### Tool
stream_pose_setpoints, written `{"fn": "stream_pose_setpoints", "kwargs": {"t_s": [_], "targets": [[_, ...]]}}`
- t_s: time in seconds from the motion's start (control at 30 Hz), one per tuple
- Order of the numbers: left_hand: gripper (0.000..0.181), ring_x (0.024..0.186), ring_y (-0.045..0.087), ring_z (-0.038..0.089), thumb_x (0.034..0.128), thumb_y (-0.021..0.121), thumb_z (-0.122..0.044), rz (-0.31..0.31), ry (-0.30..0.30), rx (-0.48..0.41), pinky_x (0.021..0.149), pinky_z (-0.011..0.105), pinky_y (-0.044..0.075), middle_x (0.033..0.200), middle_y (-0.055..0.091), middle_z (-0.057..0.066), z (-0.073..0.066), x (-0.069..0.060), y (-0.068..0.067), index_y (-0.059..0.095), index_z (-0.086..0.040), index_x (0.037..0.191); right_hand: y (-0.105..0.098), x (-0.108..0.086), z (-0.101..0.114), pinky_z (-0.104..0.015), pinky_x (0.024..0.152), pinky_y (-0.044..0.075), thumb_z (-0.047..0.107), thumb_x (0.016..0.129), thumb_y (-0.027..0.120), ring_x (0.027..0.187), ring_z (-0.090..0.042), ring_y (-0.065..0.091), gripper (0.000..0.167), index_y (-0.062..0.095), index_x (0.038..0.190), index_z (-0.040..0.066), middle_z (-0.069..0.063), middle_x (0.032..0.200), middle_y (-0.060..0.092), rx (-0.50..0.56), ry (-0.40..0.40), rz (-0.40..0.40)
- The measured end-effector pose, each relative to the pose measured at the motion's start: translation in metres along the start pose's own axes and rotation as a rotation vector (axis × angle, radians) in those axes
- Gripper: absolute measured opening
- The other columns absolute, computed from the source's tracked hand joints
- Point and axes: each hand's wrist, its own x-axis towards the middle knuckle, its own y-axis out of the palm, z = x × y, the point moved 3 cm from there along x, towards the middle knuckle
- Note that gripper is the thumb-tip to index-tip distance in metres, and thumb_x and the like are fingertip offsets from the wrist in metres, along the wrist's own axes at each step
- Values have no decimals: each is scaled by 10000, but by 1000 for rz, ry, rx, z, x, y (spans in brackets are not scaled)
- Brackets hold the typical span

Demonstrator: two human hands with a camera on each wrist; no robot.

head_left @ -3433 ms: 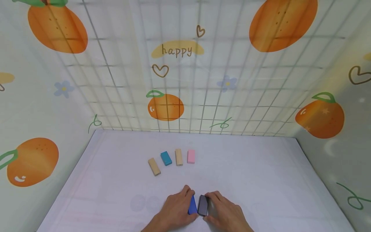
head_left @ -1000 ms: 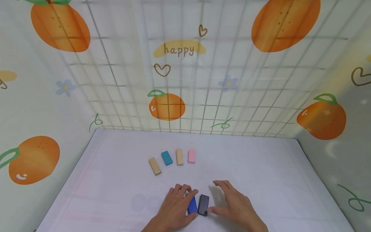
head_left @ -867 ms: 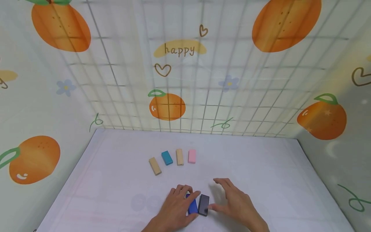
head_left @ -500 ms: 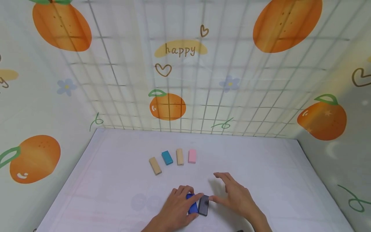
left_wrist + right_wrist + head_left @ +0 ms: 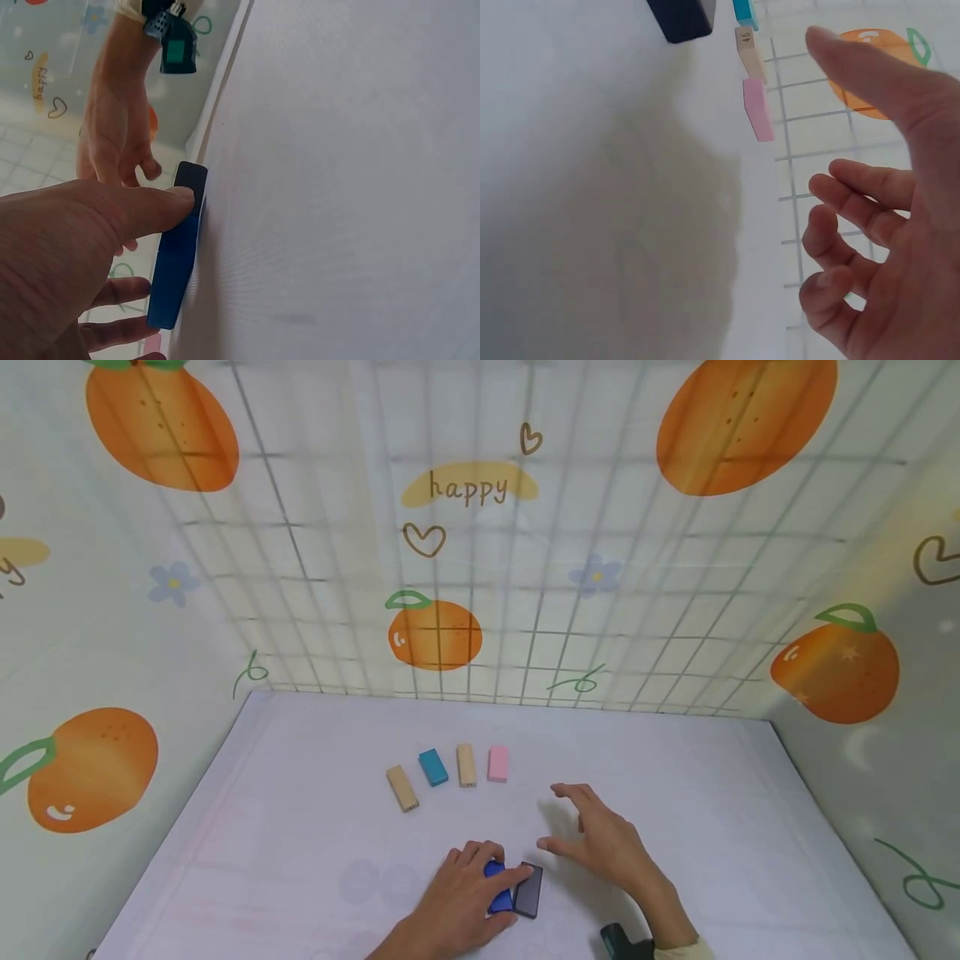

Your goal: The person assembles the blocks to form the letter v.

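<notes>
Left hand (image 5: 457, 897) on the blue block (image 5: 501, 901), right hand (image 5: 611, 847) apart above the table (image 5: 300, 835).
The left fingers and thumb grip the blue block at its ends, one finger stretched onto the dark block (image 5: 528, 896) beside it; the right thumb and fingers stand parted; farther back lie a pink block (image 5: 498, 763), a teal block (image 5: 433, 767) and two wooden blocks (image 5: 467, 766) in a loose row.
</notes>
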Motion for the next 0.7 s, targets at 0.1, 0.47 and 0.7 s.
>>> {"fn": "stream_pose_setpoints", "kwargs": {"t_s": [0.1, 0.47, 0.7], "targets": [[605, 1155, 466, 166, 916, 696, -535, 7, -4, 0, 923, 373, 453, 1309, 491, -54, 0, 0, -1, 474, -472, 1476, 1, 6, -1, -318, 598, 417, 548, 782, 822, 818, -137, 539, 811, 519, 1431, 166, -4, 1381, 538, 1, 1, 6], [616, 1200, 472, 179, 928, 670, -551, 42, -11, -11, 962, 413, 455, 1412, 473, -38, 0, 1, 1, 437, -487, 1495, 5, 30, -9, -338, 648, 441, 519, 743, 867, 931, -217, 553, 884, 493, 1461, 162, -38, 1402, 523, 93, 18, 56], [612, 1186, 488, 184, 928, 670, -551, 48, -6, -3, 949, 414, 465, 1415, 473, -40, 1, 3, 1, 436, -496, 1491, 8, 41, -15, -356, 698, 455, 534, 735, 868, 972, -226, 551, 905, 481, 1469, 174, -29, 1412, 520, 124, 21, 61]]}}
